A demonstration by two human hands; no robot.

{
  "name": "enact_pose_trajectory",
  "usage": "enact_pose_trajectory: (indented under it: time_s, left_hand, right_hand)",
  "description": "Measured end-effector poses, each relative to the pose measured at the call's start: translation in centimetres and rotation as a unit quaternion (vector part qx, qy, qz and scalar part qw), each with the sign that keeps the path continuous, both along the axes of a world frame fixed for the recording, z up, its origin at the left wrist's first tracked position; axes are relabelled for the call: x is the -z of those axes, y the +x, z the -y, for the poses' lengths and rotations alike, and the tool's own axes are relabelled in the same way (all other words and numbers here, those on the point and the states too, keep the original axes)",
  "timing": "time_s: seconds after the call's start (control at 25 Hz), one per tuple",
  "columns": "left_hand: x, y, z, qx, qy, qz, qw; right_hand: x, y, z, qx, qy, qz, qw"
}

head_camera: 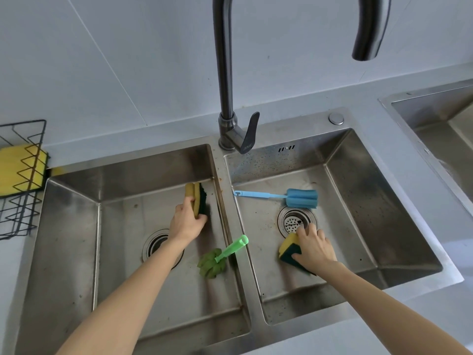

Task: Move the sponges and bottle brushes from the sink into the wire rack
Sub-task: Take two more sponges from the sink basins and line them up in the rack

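Note:
In the left basin of the steel sink (71, 226), my left hand (186, 221) grips a yellow-and-green sponge (198, 198) held on edge near the basin's far right corner. In the right basin my right hand (313, 248) closes over a second yellow-and-green sponge (288, 249) lying on the floor beside the drain. A green bottle brush (220, 257) leans against the divider in the left basin. A blue bottle brush (294, 198) lies at the back of the right basin. The black wire rack (23, 180) stands at the far left, holding a yellow sponge (15, 170).
A dark tall faucet (226, 98) rises behind the divider, its spout (368, 34) arching over the right basin. Both basins have round drains (291, 221). Another steel sink (440, 129) lies at the far right. Grey countertop surrounds the sink.

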State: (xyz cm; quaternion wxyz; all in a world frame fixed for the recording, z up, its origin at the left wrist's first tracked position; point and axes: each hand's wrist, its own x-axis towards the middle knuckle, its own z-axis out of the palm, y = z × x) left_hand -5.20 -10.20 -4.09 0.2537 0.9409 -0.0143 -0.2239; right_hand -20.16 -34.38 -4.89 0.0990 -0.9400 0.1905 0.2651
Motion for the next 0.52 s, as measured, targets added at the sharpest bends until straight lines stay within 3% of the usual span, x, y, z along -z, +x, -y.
enact_pose_trajectory:
  time_s: [0.52]
  left_hand:
    - [-4.7,-1.7,-1.8,0.000,-0.077,0.077,0.994]
  right_hand:
    - [-5.4,1.1,-0.1,0.046,-0.002,0.192,0.980]
